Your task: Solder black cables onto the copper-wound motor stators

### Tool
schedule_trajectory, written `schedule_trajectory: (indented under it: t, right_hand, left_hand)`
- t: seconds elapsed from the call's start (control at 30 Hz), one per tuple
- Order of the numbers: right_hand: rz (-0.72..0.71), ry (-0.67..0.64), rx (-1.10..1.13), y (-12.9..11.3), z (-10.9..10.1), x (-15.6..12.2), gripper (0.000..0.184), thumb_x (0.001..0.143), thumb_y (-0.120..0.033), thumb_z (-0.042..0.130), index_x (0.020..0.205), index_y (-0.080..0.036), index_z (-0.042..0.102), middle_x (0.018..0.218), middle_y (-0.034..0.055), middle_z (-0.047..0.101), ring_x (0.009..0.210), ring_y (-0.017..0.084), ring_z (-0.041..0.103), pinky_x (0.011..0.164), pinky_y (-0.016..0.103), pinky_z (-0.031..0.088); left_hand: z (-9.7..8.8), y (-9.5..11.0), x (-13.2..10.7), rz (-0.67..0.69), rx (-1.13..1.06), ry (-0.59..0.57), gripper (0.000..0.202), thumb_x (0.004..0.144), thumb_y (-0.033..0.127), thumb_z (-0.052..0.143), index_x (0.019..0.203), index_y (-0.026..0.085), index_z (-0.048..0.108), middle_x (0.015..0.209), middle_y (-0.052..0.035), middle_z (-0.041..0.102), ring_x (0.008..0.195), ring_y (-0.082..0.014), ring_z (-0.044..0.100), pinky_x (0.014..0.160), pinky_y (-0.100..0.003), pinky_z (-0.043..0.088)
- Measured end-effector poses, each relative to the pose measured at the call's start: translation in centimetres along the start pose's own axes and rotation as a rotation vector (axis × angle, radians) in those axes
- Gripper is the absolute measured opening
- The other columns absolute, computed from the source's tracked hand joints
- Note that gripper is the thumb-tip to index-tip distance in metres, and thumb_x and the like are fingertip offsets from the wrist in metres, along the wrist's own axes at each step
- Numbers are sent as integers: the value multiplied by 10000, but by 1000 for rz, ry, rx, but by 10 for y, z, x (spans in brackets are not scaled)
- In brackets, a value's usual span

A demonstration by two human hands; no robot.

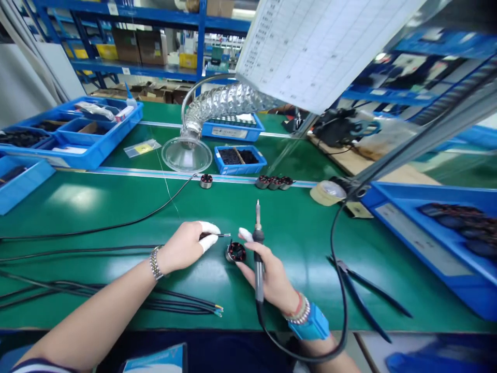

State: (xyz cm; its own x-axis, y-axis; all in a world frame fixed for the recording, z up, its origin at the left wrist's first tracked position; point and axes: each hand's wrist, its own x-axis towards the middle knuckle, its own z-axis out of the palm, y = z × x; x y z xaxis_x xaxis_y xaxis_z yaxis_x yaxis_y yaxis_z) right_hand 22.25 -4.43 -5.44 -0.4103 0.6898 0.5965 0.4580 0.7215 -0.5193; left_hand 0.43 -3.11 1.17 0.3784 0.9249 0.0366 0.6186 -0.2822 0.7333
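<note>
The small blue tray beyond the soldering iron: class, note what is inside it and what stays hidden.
The small blue tray holds small black parts heaped either side of a tan divider. The heaps cover the tray's floor; the parts are too small to identify.

Left hand (185,249) hung over counter (303,248), forearm (89,316) angled from lower left, fingertips (209,228) pinched; right hand (268,277) just beside, fingers (252,249) curled closed.

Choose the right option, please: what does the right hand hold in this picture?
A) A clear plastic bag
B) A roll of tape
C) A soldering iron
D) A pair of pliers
C. The right hand grips a soldering iron by its handle, with the metal tip pointing up and its black cable trailing away.
</note>
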Motion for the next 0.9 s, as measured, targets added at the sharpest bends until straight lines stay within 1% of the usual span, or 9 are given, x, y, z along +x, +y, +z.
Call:
schedule_trajectory:
  t: [0.07, 0.13, 0.27, 0.37, 0.43, 0.53, 0.67, 0.8, 0.9]
  right_hand:
    - [-1, 66, 12, -13, -2, 4, 355, 789, -146, 567, 1107, -203, 420, 1182, 126, 541, 1107, 223, 516, 911, 392, 475]
    - [-1, 102, 48, -25, -4, 9, 369, 780, -115, 568, 1103, -207, 414, 1155, 116, 560, 1094, 216, 526, 898, 380, 485]
    - [1, 110, 104, -40, -2, 17, 366, 784, -87, 545, 1098, -217, 410, 1101, 99, 588, 1060, 207, 546, 846, 358, 511]
    - [-2, 99, 131, -42, 1, 20, 358, 790, -73, 524, 1094, -225, 411, 1083, 90, 594, 1051, 204, 547, 839, 363, 510]
    - [-6, 88, 144, -41, 2, 21, 364, 792, -63, 513, 1098, -230, 409, 1088, 92, 586, 1049, 208, 542, 837, 382, 506]
    - [-19, 65, 164, -39, 2, 21, 378, 791, -49, 503, 1106, -235, 408, 1103, 96, 567, 1045, 214, 534, 820, 400, 505]
    - [-33, 21, 180, -39, 2, 21, 403, 784, -26, 498, 1114, -238, 404, 1104, 99, 552, 1020, 206, 541, 814, 399, 504]
    - [-73, -19, 134, -40, 1, 23, 417, 789, -26, 491, 1130, -243, 390, 1109, 98, 551, 1058, 208, 520, 847, 415, 490]
    - [-100, -29, 105, -41, 0, 25, 407, 792, -30, 492, 1126, -241, 394, 1097, 94, 561, 1078, 206, 512, 866, 404, 484]
  left_hand:
    - [1, -4, -1, -21, -111, -8, 216, 811, 266, 483, 898, 172, 656, 937, -29, 686, 841, -159, 614, 764, -239, 449]
    - [1, -7, -4, -39, -177, -18, 203, 802, 286, 501, 858, 168, 656, 896, -21, 688, 806, -152, 610, 730, -229, 448]
    - [-2, -7, -6, -4, -176, -27, 225, 833, 281, 457, 813, 154, 642, 830, -8, 670, 759, -139, 583, 698, -229, 426]
    - [-4, -6, -7, 28, -166, -41, 240, 849, 274, 430, 816, 149, 632, 822, -6, 654, 746, -135, 565, 680, -231, 413]
    - [-5, -7, -7, 38, -170, -48, 246, 851, 275, 424, 790, 146, 625, 781, -2, 639, 719, -129, 552, 656, -225, 403]
    - [-4, -8, -7, 38, -172, -54, 259, 853, 273, 419, 729, 143, 606, 705, 11, 605, 658, -114, 524, 614, -213, 382]
    - [-4, -8, -7, 33, -150, -60, 271, 854, 272, 417, 695, 142, 594, 671, 18, 590, 635, -107, 511, 591, -207, 361]
    - [-4, -8, -7, 51, -110, -89, 266, 858, 265, 408, 757, 144, 623, 751, -3, 635, 681, -121, 539, 626, -219, 379]
    - [-3, -9, -8, 76, -88, -101, 253, 855, 249, 411, 790, 146, 633, 810, -19, 657, 717, -131, 558, 654, -228, 394]
